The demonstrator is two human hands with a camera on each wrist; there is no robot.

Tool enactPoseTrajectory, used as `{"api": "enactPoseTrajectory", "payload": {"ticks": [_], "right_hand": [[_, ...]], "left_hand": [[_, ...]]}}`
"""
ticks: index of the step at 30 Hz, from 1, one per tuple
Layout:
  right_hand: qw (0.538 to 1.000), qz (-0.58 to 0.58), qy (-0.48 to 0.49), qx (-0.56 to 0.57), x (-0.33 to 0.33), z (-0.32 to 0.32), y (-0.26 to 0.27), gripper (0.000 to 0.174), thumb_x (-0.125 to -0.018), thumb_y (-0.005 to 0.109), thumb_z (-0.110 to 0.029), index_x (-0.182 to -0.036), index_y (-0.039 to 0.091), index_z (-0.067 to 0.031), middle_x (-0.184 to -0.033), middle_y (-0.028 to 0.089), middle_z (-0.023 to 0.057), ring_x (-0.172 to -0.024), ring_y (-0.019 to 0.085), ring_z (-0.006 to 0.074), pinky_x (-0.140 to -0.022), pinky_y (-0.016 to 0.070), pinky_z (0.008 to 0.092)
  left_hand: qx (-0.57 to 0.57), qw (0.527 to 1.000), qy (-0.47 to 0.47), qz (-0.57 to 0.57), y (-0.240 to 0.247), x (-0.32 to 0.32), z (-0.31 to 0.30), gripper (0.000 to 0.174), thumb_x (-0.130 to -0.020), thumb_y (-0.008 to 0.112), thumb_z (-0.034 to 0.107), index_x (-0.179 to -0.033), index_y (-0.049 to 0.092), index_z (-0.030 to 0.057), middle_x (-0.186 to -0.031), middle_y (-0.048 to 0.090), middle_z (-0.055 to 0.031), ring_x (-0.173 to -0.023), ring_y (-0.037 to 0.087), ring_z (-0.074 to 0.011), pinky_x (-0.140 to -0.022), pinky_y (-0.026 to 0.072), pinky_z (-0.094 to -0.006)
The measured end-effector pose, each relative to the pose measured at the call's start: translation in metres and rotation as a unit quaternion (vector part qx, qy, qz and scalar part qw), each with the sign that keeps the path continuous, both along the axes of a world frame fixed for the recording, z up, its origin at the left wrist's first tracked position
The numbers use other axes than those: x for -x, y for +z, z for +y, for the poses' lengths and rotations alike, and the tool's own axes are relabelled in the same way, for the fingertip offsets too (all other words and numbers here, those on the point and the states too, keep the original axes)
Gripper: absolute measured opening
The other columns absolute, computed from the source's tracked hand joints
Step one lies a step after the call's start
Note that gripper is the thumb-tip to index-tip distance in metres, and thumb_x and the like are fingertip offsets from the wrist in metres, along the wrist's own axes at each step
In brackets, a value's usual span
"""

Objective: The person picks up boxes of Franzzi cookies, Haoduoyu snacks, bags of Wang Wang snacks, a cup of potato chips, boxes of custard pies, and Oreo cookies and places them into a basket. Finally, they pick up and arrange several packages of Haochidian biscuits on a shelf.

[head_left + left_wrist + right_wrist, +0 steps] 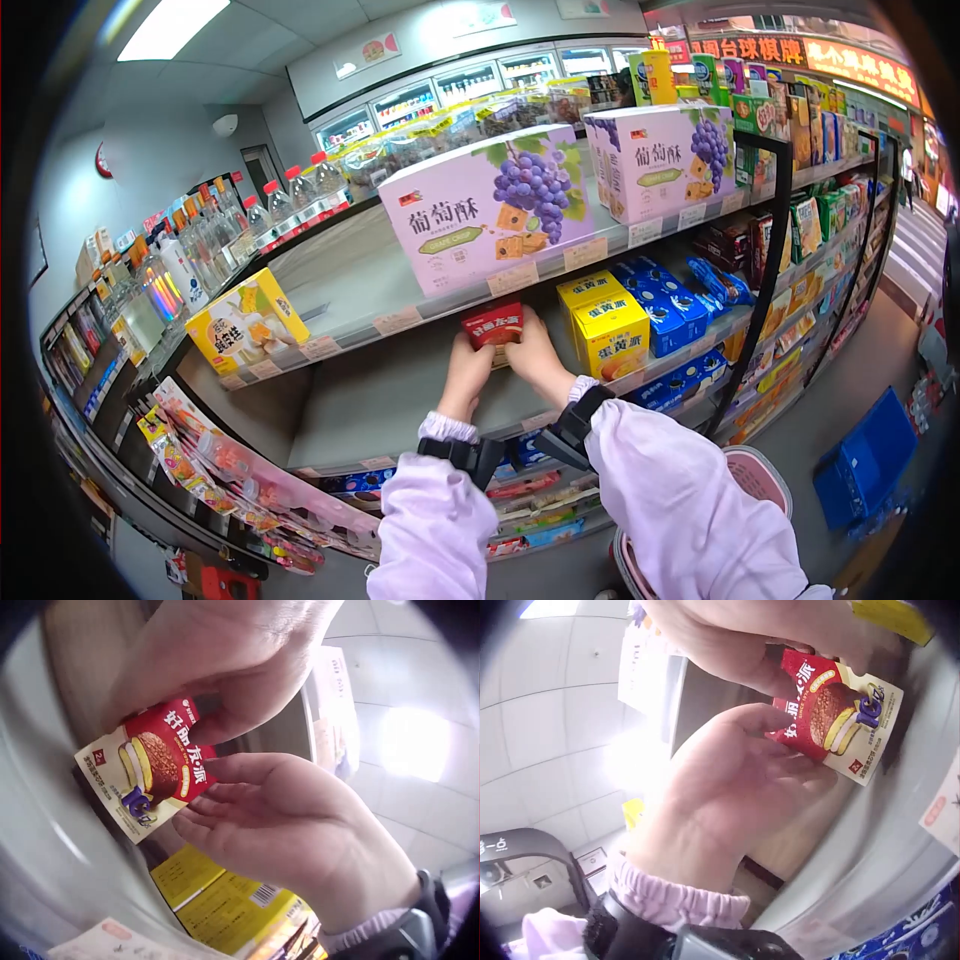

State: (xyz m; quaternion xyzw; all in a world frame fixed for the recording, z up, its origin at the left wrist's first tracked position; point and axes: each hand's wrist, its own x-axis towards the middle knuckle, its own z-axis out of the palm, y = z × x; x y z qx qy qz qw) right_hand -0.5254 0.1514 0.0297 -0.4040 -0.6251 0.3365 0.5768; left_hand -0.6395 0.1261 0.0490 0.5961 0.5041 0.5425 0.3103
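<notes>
A red and cream pie box (494, 328) with a picture of a layered pie is between my two hands, over the front part of the second shelf. My left hand (468, 372) grips it from the left and my right hand (537, 352) from the right, thumbs at its red end. In the left wrist view the right hand's (277, 817) fingers lie along the side of the pie box (154, 761). The left hand's (735, 780) fingers reach behind the opposite side in the right wrist view. Yellow pie boxes (604, 325) stand right of my right hand.
Large purple grape-biscuit boxes (490, 205) stand on the top shelf above my hands, with a yellow box (246, 320) to their left. Blue boxes (658, 305) sit beside the yellow ones. A black shelf post (768, 260) rises at the right. Below is a pink basket (757, 475).
</notes>
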Motion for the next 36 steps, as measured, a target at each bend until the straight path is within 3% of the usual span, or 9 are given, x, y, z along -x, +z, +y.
{"api": "enactPoseTrajectory", "payload": {"ticks": [3, 4, 8, 10, 14, 22, 28, 31, 36], "right_hand": [[1.000, -0.012, 0.012, -0.016, -0.010, -0.044, 0.012, 0.058, -0.070, 0.059, -0.006, -0.123, 0.035, -0.0004, -0.113, 0.046, 0.0282, -0.108, 0.043, 0.0452, -0.093, 0.0379, 0.0454], [0.996, -0.073, 0.046, -0.023, -0.018, -0.053, 0.010, 0.070, -0.074, 0.058, -0.005, -0.133, 0.022, 0.0043, -0.126, 0.036, 0.0252, -0.109, 0.045, 0.0332, -0.092, 0.0387, 0.0356], [0.988, -0.009, 0.146, -0.058, -0.045, -0.125, 0.010, 0.071, -0.077, 0.057, -0.005, -0.135, 0.018, 0.0041, -0.133, 0.031, 0.0243, -0.122, 0.036, 0.0345, -0.101, 0.0297, 0.0358], [0.983, -0.061, 0.104, -0.137, -0.056, -0.151, -0.008, 0.072, -0.078, 0.060, -0.007, -0.136, 0.018, 0.0028, -0.134, 0.031, 0.0213, -0.127, 0.032, 0.0296, -0.094, 0.0389, 0.0333], [0.981, 0.058, 0.184, -0.011, -0.096, -0.201, -0.027, 0.065, -0.081, 0.062, -0.016, -0.131, 0.026, 0.0041, -0.134, 0.031, 0.0234, -0.124, 0.034, 0.0347, -0.100, 0.0312, 0.0375], [0.984, 0.058, 0.101, 0.131, -0.197, -0.265, -0.132, 0.041, -0.084, 0.062, -0.021, -0.114, 0.043, 0.0002, -0.112, 0.049, 0.0171, -0.108, 0.050, 0.0259, -0.091, 0.0396, 0.0334], [0.938, -0.003, -0.037, 0.345, -0.300, -0.317, -0.207, 0.022, -0.087, 0.059, -0.017, -0.095, 0.046, -0.0013, -0.085, 0.055, 0.0080, -0.078, 0.055, 0.0135, -0.068, 0.0462, 0.0268], [0.911, -0.044, -0.076, 0.404, -0.350, -0.336, -0.239, 0.020, -0.085, 0.060, -0.014, -0.093, 0.046, -0.0015, -0.079, 0.055, 0.0070, -0.071, 0.055, 0.0125, -0.063, 0.0458, 0.0270], [0.909, -0.082, -0.126, 0.388, -0.423, -0.340, -0.305, 0.016, -0.082, 0.063, -0.011, -0.086, 0.049, -0.0020, -0.074, 0.056, 0.0041, -0.067, 0.054, 0.0097, -0.057, 0.0434, 0.0249]], "left_hand": [[-0.141, 0.985, 0.069, 0.075, -0.014, 0.008, -0.028, 0.035, -0.079, 0.056, 0.005, -0.111, 0.047, -0.0052, -0.103, 0.056, -0.0141, -0.093, 0.055, -0.0193, -0.077, 0.0458, -0.0311], [-0.111, 0.993, 0.035, 0.023, -0.022, 0.013, -0.042, 0.040, -0.083, 0.058, 0.006, -0.117, 0.041, -0.0046, -0.108, 0.052, -0.0143, -0.097, 0.053, -0.0192, -0.083, 0.0451, -0.0308], [-0.123, 0.990, 0.064, -0.020, -0.021, -0.011, -0.117, 0.041, -0.086, 0.055, 0.003, -0.122, 0.036, -0.0033, -0.117, 0.045, -0.0132, -0.109, 0.046, -0.0195, -0.094, 0.0403, -0.0330], [-0.146, 0.985, 0.087, -0.039, -0.032, -0.027, -0.151, 0.042, -0.084, 0.050, -0.003, -0.124, 0.034, -0.0020, -0.120, 0.042, -0.0136, -0.113, 0.043, -0.0199, -0.097, 0.0379, -0.0353], [-0.159, 0.984, 0.067, -0.051, -0.063, -0.063, -0.214, 0.047, -0.085, 0.047, 0.000, -0.128, 0.028, -0.0007, -0.125, 0.036, -0.0145, -0.116, 0.041, -0.0229, -0.101, 0.0315, -0.0409], [0.051, 0.998, -0.012, -0.022, -0.154, -0.135, -0.267, 0.049, -0.085, 0.058, 0.025, -0.119, 0.037, -0.0023, -0.124, 0.037, -0.0141, -0.119, 0.037, -0.0228, -0.100, 0.0297, -0.0370], [0.243, 0.962, -0.121, -0.017, -0.248, -0.221, -0.268, 0.035, -0.085, 0.060, 0.024, -0.103, 0.051, -0.0040, -0.094, 0.059, -0.0159, -0.088, 0.058, -0.0255, -0.080, 0.0446, -0.0339], [0.297, 0.938, -0.177, 0.012, -0.303, -0.271, -0.272, 0.035, -0.085, 0.060, 0.024, -0.101, 0.052, -0.0053, -0.093, 0.060, -0.0173, -0.084, 0.060, -0.0255, -0.075, 0.0466, -0.0341], [0.372, 0.883, -0.241, -0.155, -0.379, -0.350, -0.279, 0.042, -0.084, 0.058, 0.010, -0.118, 0.039, -0.0055, -0.101, 0.059, -0.0180, -0.090, 0.061, -0.0235, -0.076, 0.0488, -0.0314]]}}
